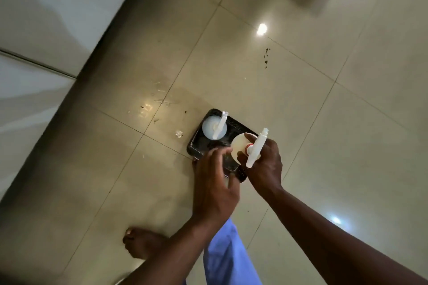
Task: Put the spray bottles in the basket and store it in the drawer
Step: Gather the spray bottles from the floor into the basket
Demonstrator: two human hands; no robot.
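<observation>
A dark rectangular basket (236,124) sits on the tiled floor, seen from above. One white spray bottle (209,129) stands upright in its far left part. My right hand (266,169) grips a second spray bottle (240,146) with a red collar and white trigger head, held over the basket's near right part. My left hand (213,183) rests on the basket's near edge with its fingers spread, covering that corner. Whether it grips the rim is unclear.
White cabinet fronts (46,18) run along the left. Beige floor tiles (324,99) carry dark specks and a wet smear just beyond the basket. My bare foot (141,243) and blue trouser leg (227,257) are below the hands.
</observation>
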